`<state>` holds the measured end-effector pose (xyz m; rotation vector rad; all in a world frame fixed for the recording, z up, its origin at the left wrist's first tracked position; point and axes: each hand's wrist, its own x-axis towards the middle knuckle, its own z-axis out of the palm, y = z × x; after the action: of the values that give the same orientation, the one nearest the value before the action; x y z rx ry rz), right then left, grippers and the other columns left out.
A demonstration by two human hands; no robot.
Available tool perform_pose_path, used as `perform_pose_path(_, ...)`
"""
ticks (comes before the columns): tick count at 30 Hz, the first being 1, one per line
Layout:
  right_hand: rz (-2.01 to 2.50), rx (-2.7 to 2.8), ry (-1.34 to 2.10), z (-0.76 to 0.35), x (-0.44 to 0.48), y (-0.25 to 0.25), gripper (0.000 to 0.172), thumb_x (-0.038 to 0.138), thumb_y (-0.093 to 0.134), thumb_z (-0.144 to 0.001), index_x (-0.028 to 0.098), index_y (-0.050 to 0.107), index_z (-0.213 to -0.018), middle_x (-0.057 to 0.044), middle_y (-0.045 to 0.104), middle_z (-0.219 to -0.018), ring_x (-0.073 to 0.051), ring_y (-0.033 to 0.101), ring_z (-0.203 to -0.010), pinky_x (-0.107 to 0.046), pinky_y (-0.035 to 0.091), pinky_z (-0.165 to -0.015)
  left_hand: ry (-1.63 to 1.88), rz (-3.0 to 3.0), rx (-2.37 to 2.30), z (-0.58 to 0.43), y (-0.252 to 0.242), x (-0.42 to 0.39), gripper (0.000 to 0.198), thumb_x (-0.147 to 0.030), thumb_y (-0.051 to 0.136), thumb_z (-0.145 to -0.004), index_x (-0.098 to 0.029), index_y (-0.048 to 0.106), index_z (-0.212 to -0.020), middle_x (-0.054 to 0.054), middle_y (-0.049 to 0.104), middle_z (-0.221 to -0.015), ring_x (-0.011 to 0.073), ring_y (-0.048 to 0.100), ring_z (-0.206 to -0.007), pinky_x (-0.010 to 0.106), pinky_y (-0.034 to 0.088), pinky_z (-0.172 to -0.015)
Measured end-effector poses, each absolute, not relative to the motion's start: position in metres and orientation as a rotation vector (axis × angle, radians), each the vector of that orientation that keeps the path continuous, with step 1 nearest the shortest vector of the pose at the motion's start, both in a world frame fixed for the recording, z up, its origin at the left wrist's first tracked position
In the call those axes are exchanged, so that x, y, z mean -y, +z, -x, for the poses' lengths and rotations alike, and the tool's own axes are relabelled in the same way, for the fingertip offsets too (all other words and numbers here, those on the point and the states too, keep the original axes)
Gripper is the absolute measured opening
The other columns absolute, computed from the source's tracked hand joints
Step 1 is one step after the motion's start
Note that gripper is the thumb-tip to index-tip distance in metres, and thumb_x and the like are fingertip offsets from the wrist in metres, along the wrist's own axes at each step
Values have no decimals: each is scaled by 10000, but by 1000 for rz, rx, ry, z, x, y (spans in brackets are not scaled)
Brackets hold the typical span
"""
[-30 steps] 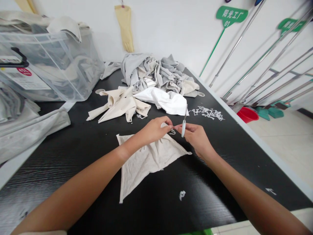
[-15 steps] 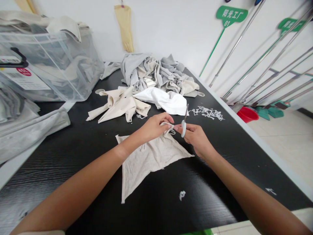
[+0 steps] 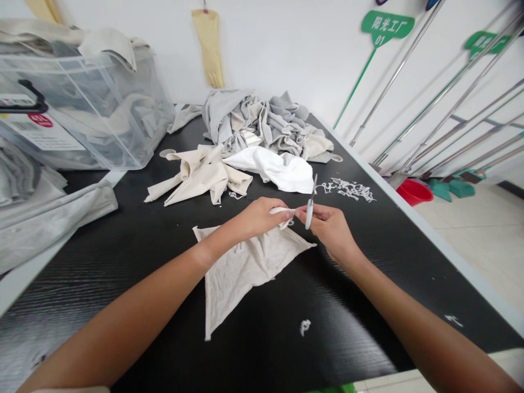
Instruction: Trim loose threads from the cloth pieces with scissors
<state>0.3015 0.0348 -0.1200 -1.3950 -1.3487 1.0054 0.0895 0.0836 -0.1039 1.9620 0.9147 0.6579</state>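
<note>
A beige cloth piece (image 3: 245, 267) lies on the black table (image 3: 123, 262) in front of me. My left hand (image 3: 257, 217) is closed, pinching the cloth's far corner and lifting it a little. My right hand (image 3: 333, 232) is closed on small grey-handled scissors (image 3: 310, 207), whose blades point up and away beside the pinched corner. The two hands nearly touch over the cloth.
Beyond lie cream cloths (image 3: 200, 174), a white cloth (image 3: 278, 170) and a grey cloth heap (image 3: 262, 123). White thread scraps (image 3: 347, 189) lie at the right, one scrap (image 3: 304, 326) near me. A clear bin (image 3: 77, 109) stands left. Metal poles (image 3: 442, 103) lean right of the table edge.
My left hand has pulled the cloth's corner up and toward the scissors. The cloth has shifted slightly. The scissors have tilted a little to the right.
</note>
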Motion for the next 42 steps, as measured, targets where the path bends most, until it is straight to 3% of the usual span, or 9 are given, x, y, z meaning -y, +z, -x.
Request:
perform_pose_path(8,1368,1402,925,-302,-32,-111,363,490,831,-820,152,832,-953,-47,723,-799,-166,573,-688,-283,416,-622,795,-1866,-820,-86,-104,-92,272,-418,682,-923,-163,773,-950,45,774,-967,206,686,-943,286,491,-863)
perform_pose_path(16,1462,1712,831,-307,-29,-102,452,609,742,-881,159,771,-840,6,549,-647,-134,417,-595,-285,262,-535,801,-1837,-776,-78,-101,-97,372,-499,580,-995,-157,705,-921,20,678,-815,167,604,-783,281,454,-751)
perform_pose_path(19,1492,1815,798,-311,-30,-102,495,647,708,-896,166,728,-781,12,512,-651,-137,404,-612,-288,264,-547,762,-1804,-796,-75,-94,-96,367,-513,589,-988,-164,675,-918,-3,618,-772,138,529,-696,267,413,-675)
perform_pose_path(25,1500,1984,841,-314,-29,-97,516,657,638,-939,172,677,-767,20,484,-678,-138,392,-635,-291,263,-567,766,-1857,-716,-72,-85,-95,345,-485,574,-1000,-161,687,-969,51,682,-999,178,591,-900,279,456,-798)
perform_pose_path(34,1498,2093,831,-317,-31,-99,488,601,593,-971,170,633,-745,19,459,-677,-140,382,-652,-290,267,-591,809,-1942,-684,-74,-93,-99,349,-477,527,-1033,-173,691,-984,57,702,-1016,216,629,-1003,324,463,-931)
perform_pose_path(42,1476,2120,818,-316,-32,-103,460,561,588,-978,174,613,-730,26,470,-678,-138,402,-658,-285,282,-599,836,-1984,-647,-75,-99,-103,336,-464,519,-1041,-177,685,-989,43,699,-1001,203,635,-991,312,462,-930)
